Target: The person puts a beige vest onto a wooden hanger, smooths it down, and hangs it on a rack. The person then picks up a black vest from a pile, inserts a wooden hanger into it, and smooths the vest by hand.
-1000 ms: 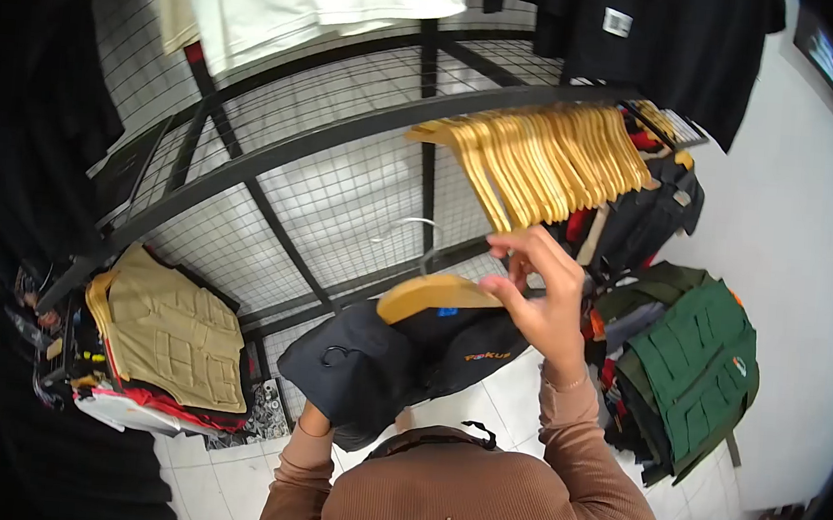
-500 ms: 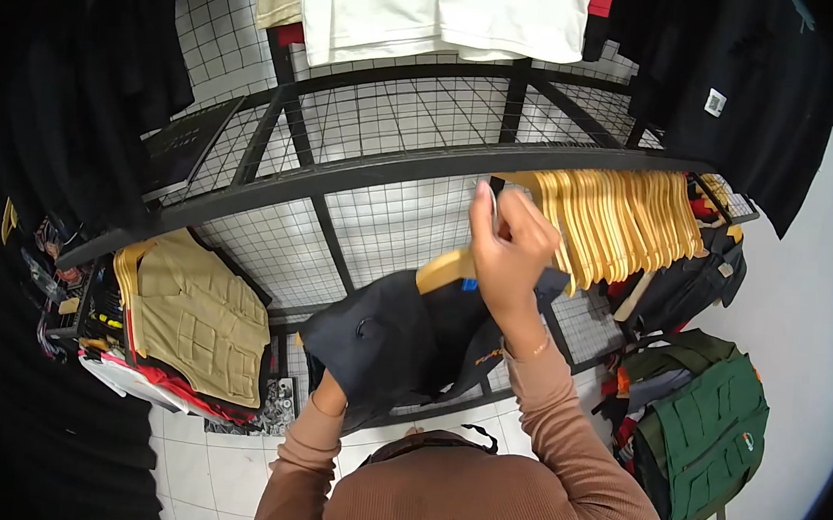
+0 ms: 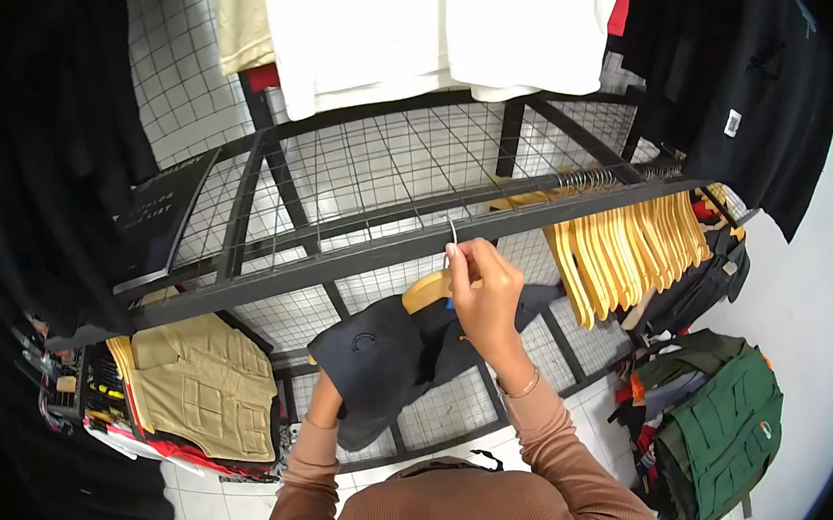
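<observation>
My right hand (image 3: 487, 299) pinches the metal hook of a wooden hanger (image 3: 426, 291), just in front of the black shelf bar. On this hanger hangs a dark garment (image 3: 362, 372), navy or black, with a small round ring-like mark and a bit of blue near the collar. My left hand (image 3: 325, 404) reaches up behind the garment's left side. Cloth covers its fingers, so their grip is hidden.
Several bare wooden hangers (image 3: 620, 255) hang on the rail to the right. A beige vest (image 3: 203, 385) hangs at left, a green vest (image 3: 718, 431) at lower right. White shirts (image 3: 355, 29) hang above the black rack bar (image 3: 339, 262). A dark catalog (image 3: 163, 218) lies on the shelf.
My right hand has moved down and slightly left in view, and the hook now shows upright above its fingertips. The view has shifted, bringing the shelf top and rail hooks into sight.
</observation>
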Motion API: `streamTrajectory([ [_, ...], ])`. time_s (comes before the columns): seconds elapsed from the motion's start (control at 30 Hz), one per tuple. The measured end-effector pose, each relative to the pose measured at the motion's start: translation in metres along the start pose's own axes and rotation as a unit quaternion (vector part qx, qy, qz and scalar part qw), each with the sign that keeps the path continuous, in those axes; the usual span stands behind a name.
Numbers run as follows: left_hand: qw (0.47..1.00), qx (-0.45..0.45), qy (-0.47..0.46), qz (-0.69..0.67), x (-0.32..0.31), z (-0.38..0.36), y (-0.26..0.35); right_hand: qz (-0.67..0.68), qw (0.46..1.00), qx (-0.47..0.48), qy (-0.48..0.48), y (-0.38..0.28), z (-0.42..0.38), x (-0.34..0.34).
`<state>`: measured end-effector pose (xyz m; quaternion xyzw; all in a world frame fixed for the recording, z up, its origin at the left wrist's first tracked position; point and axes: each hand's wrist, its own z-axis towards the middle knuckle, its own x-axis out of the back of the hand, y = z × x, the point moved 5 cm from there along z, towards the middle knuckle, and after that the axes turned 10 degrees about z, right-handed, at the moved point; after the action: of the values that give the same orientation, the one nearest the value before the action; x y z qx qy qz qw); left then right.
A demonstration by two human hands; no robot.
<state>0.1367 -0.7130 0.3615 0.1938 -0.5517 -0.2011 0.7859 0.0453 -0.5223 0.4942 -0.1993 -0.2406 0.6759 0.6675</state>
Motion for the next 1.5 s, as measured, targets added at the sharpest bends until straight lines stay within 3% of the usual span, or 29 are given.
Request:
streamTrajectory([
  [0.13,1.000,0.022,-0.008,0.020,0.018,-0.020,-0.056,-0.030,0.999,0.023,0.002,-0.001,-0.003,0.000],
  [0.23,0.992,0.010,-0.069,-0.106,0.019,-0.034,-0.104,-0.008,0.999,0.045,-0.002,0.001,-0.005,-0.003],
  [0.33,0.926,0.078,-0.190,-0.317,0.020,-0.050,-0.114,0.002,1.000,0.018,0.006,0.003,-0.006,-0.005],
  [0.37,0.925,0.082,-0.195,-0.317,0.019,-0.054,-0.113,0.008,1.000,0.013,0.012,0.005,-0.008,-0.004],
  [0.47,0.851,0.064,-0.012,-0.521,0.023,-0.064,-0.100,0.026,1.000,-0.003,-0.001,0.021,-0.022,-0.003],
  [0.53,0.848,0.105,0.015,-0.519,0.010,-0.072,-0.102,0.033,0.999,-0.014,-0.007,0.037,-0.044,-0.004],
  [0.6,0.840,0.170,0.083,-0.509,-0.003,-0.078,-0.110,0.164,0.965,-0.201,-0.042,0.079,-0.094,-0.012],
  [0.67,0.817,0.197,0.123,-0.527,-0.012,-0.085,-0.111,0.186,0.895,-0.378,-0.148,0.126,-0.171,-0.024],
  [0.73,0.766,0.244,0.211,-0.555,-0.018,-0.092,-0.114,0.191,0.833,-0.481,-0.196,0.176,-0.265,-0.030],
  [0.77,0.767,0.247,0.208,-0.555,-0.018,-0.089,-0.107,0.177,0.816,-0.516,-0.193,0.192,-0.302,-0.033],
  [0.83,0.771,0.317,0.296,-0.467,-0.007,-0.092,-0.097,0.162,0.794,-0.555,-0.190,0.228,-0.363,-0.041],
  [0.9,0.769,0.351,0.336,-0.416,-0.009,-0.098,-0.089,0.108,0.833,-0.537,-0.080,0.267,-0.402,-0.041],
  [0.97,0.842,0.248,0.416,-0.238,-0.003,-0.113,-0.077,0.083,0.847,-0.524,-0.021,0.293,-0.421,-0.049],
  [1.0,0.861,0.189,0.449,-0.144,-0.005,-0.121,-0.068,0.043,0.840,-0.539,0.055,0.307,-0.429,-0.050],
  [1.07,0.902,0.058,0.421,-0.075,-0.037,-0.131,-0.046,-0.038,0.803,-0.558,0.205,0.321,-0.439,-0.045],
  [1.1,0.949,0.034,0.313,-0.011,-0.054,-0.129,-0.022,-0.038,0.802,-0.559,0.208,0.322,-0.436,-0.045],
  [1.17,0.983,-0.027,0.115,-0.144,-0.108,-0.112,0.009,0.085,0.761,-0.578,0.281,0.327,-0.428,-0.048],
  [1.2,0.976,0.022,-0.010,-0.215,-0.134,-0.100,0.015,0.147,0.735,-0.582,0.315,0.327,-0.424,-0.051],
  [1.27,0.923,0.171,-0.059,-0.339,-0.204,-0.098,-0.010,0.128,0.748,-0.585,0.288,0.319,-0.411,-0.048],
  [1.33,0.783,0.420,-0.147,-0.435,-0.292,-0.116,-0.069,0.084,0.772,-0.587,0.228,0.314,-0.399,-0.043],
  [1.37,0.785,0.415,-0.150,-0.435,-0.313,-0.112,-0.086,0.083,0.773,-0.584,0.232,0.320,-0.407,-0.043],
  [1.47,0.556,0.610,-0.091,-0.557,-0.368,-0.111,-0.126,-0.027,0.757,-0.628,0.178,0.356,-0.457,-0.041],
  [1.5,0.555,0.607,-0.095,-0.561,-0.390,-0.109,-0.145,-0.031,0.759,-0.625,0.181,0.352,-0.450,-0.035],
])
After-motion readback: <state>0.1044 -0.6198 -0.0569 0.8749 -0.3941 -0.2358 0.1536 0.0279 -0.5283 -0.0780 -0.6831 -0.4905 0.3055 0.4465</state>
